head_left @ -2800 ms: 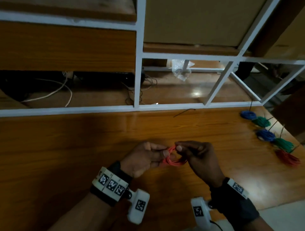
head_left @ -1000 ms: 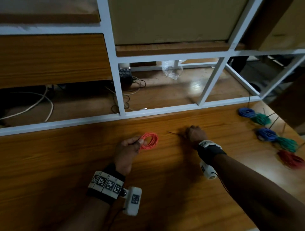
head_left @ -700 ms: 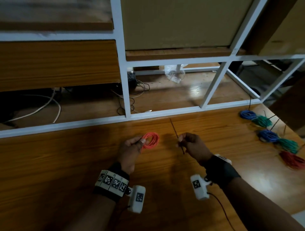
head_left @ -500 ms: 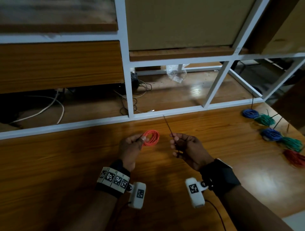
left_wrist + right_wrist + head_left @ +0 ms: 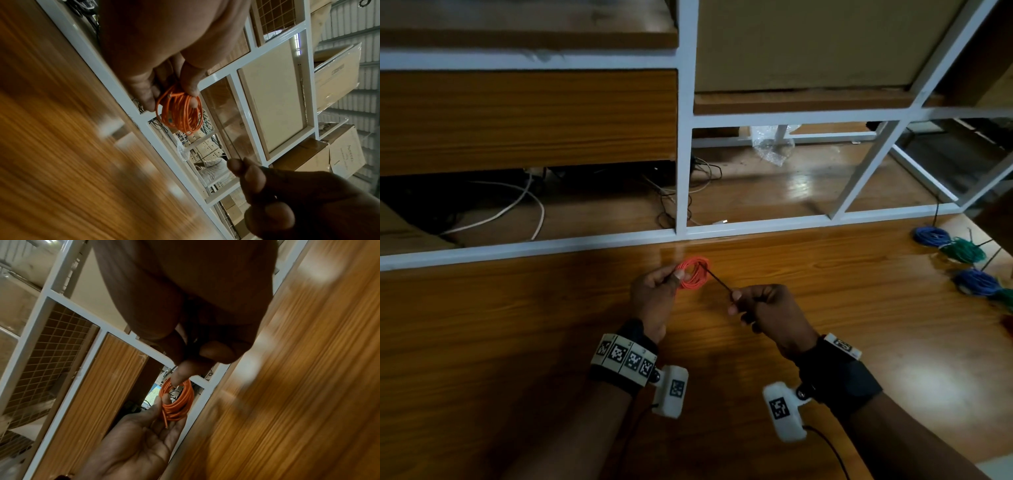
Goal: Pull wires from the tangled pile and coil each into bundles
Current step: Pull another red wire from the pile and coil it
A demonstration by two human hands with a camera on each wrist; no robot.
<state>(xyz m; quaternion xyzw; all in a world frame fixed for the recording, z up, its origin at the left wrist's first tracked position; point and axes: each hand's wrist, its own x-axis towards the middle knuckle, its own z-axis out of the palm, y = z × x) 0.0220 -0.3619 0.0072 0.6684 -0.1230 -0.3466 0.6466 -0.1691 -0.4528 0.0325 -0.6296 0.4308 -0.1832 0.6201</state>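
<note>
Left hand (image 5: 654, 294) pinches the orange coil (image 5: 693, 274) above the table (image 5: 482, 342); right hand (image 5: 763, 308) pinches a thin black tie (image 5: 719, 282) at 4 o'clock, untied. About 5 bundles (image 5: 959, 250) finished at 3 o'clock.

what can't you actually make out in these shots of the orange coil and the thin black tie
- Thin black tie: head view cannot show whether its far end passes through the orange coil or lies behind it.
- Tie in the left wrist view: a blurred streak.
- Right hand: the tie's lower end is hidden inside its fingers.
- Bundles at the table's right side: the nearest are cut off by the frame edge.
- Tangled pile: not in view.
</note>
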